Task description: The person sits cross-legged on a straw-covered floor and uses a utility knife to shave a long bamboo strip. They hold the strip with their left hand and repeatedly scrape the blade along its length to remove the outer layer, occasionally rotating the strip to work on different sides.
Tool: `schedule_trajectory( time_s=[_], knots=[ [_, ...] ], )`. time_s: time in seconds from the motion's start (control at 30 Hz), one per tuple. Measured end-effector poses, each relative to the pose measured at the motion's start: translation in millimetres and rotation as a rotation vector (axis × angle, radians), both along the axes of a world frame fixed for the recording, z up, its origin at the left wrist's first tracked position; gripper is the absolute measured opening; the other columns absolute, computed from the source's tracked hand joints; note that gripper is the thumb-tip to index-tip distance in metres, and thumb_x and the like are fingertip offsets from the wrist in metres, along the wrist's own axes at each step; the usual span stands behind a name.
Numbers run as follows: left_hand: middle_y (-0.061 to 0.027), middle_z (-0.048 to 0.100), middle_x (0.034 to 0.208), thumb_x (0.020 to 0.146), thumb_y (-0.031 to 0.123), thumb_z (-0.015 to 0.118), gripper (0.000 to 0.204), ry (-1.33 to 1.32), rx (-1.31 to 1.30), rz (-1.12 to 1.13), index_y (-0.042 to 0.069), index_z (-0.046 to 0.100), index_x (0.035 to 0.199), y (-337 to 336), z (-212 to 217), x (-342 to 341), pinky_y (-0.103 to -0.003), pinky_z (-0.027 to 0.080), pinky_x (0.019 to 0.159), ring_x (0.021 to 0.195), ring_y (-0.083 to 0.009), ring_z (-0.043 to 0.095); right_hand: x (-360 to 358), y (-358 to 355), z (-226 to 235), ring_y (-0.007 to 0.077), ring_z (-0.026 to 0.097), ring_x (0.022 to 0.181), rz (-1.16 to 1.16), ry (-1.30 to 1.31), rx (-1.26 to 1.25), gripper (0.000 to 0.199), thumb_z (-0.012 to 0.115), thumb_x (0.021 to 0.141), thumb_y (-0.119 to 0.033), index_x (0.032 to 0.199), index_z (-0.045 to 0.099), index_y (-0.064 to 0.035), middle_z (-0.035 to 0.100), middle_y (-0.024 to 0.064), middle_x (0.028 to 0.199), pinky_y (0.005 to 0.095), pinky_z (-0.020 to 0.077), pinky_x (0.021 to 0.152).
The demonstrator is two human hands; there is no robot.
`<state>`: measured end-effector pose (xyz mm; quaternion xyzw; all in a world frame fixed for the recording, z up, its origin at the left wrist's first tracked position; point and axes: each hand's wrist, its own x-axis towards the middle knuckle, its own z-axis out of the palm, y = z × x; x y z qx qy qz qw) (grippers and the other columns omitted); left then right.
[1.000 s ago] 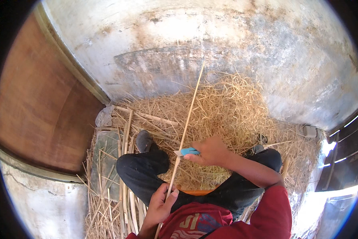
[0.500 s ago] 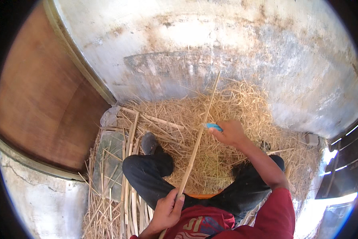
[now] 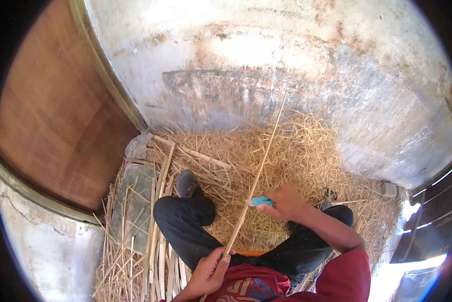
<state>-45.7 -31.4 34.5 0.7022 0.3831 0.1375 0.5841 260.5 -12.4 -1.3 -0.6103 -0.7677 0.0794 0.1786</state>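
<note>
A long, thin bamboo strip (image 3: 261, 166) slants up and away from my lap toward the wall. Near its lower end my left hand (image 3: 209, 272) is closed around it, thumb lying along the top. My right hand (image 3: 285, 202) grips a utility knife (image 3: 261, 201) with a blue handle. The knife's blade meets the strip's right edge, a little above my left hand. My fingers hide most of the handle.
Curled shavings (image 3: 306, 143) are heaped between my legs and the stained wall (image 3: 226, 95). Several cut bamboo strips (image 3: 158, 226) lie left of my knee, beside a flat grey stone slab (image 3: 133, 199). A brown door panel (image 3: 60, 116) stands at the left.
My right hand has drawn the knife down along the strip toward my body. My left hand still holds the lower end; the strip's far tip has shifted slightly right.
</note>
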Motion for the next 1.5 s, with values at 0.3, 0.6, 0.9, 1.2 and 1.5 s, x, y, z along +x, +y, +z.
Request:
schedule_trajectory(
  time_s=[0.3, 0.6, 0.9, 1.2, 1.5],
  knots=[
    [-0.0024, 0.047, 0.06, 0.096, 0.013, 0.046, 0.022, -0.024, 0.05, -0.014, 0.001, 0.053, 0.113, -3.5, 8.1, 3.4, -0.025, 0.038, 0.05, 0.053, -0.0087, 0.047, 8.4, 2.1, 15.1, 0.0301, 0.062, 0.054, -0.177, -0.146, -0.1, 0.061, 0.04, 0.088, -0.064, 0.085, 0.067, -0.0096, 0.059, 0.0127, 0.056, 0.0459, 0.0483, 0.055],
    [0.0039, 0.042, 0.06, 0.099, 0.018, 0.042, 0.025, -0.022, -0.111, -0.016, 0.0, 0.053, 0.113, -2.3, 9.0, -1.1, -0.021, 0.032, 0.049, 0.054, -0.0031, 0.039, 42.6, 26.0, 29.4, 0.0309, 0.065, 0.065, -0.331, -0.072, -0.203, 0.068, 0.033, 0.087, -0.07, 0.1, 0.068, -0.0134, 0.063, 0.0159, 0.068, 0.0461, 0.0507, 0.063],
    [0.0077, 0.04, 0.063, 0.099, 0.022, 0.043, 0.027, 0.05, -0.199, -0.016, -0.001, 0.053, 0.109, -6.1, 23.8, 15.2, -0.019, 0.03, 0.052, 0.057, -0.001, 0.035, 147.4, 55.3, 6.4, 0.0202, 0.061, 0.051, -0.476, -0.216, 0.233, 0.065, 0.036, 0.089, -0.066, 0.083, 0.068, -0.0101, 0.059, 0.0086, 0.054, 0.0399, 0.0488, 0.049],
    [-0.0018, 0.055, 0.08, 0.099, 0.028, 0.044, 0.027, 0.08, -0.158, -0.12, 0.005, 0.056, 0.105, -22.1, -4.4, 11.9, -0.03, 0.045, 0.07, 0.077, -0.0138, 0.052, 275.5, 53.9, -19.6, 0.0385, 0.064, 0.085, -1.255, 0.079, 0.079, 0.078, 0.029, 0.089, -0.069, 0.085, 0.066, 0.0001, 0.066, 0.0229, 0.086, 0.047, 0.0486, 0.076],
    [0.0021, 0.042, 0.055, 0.103, 0.032, 0.028, 0.04, -0.165, -0.436, -0.007, 0.001, 0.053, 0.109, 38.4, -24.8, 36.9, -0.019, 0.031, 0.039, 0.04, -0.0041, 0.037, 109.0, 32.2, 27.2, 0.0263, 0.061, 0.056, -0.625, 0.097, -0.136, 0.07, 0.039, 0.084, -0.072, 0.074, 0.065, -0.0075, 0.057, 0.0114, 0.055, 0.0424, 0.0468, 0.056]
  ],
)
